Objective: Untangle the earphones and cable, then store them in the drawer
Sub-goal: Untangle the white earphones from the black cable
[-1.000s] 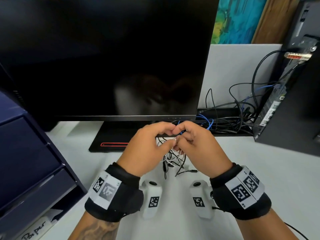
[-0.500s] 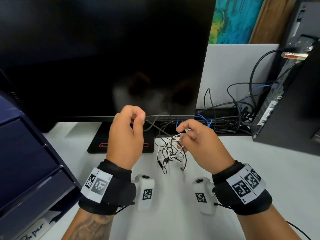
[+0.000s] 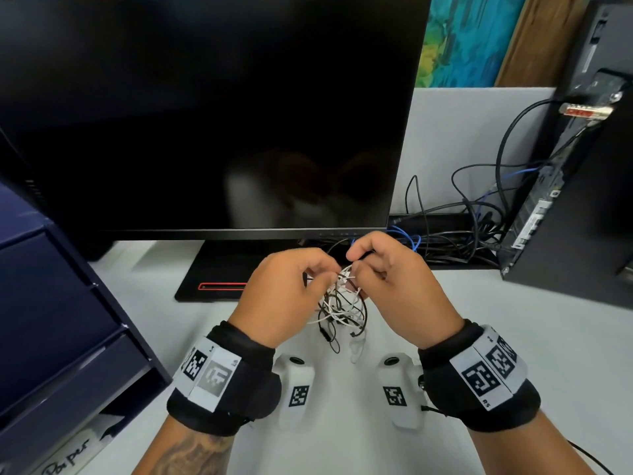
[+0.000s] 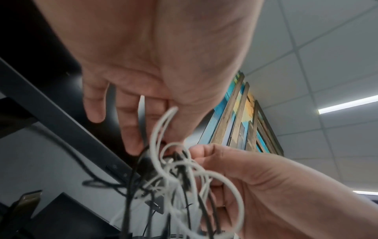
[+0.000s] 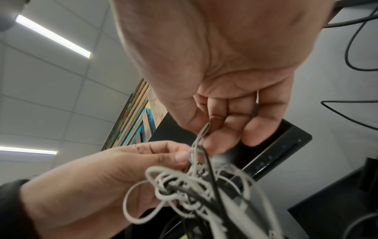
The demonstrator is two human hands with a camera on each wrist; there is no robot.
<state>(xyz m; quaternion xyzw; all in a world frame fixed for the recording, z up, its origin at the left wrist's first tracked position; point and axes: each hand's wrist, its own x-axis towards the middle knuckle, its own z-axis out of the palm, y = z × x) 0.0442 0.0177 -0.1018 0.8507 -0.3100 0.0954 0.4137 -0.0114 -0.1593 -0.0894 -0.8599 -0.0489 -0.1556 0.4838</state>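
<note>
Drawers (image 3: 61, 323) at far left, dark blue, stacked, on table (image 3: 513, 354). Left hand (image 3: 284, 296) raised over table before monitor (image 3: 205, 114); grip pinching white strand at top of tangle (image 3: 342, 308). Tangle of white and black cords hangs between hands, off table, lower loops dangling. Right hand (image 3: 394, 286) just beside left, fingertips nearly meeting; grip pinching white loop of tangle. Computer tower (image 3: 582, 200) at far right, its cables behind.
</note>
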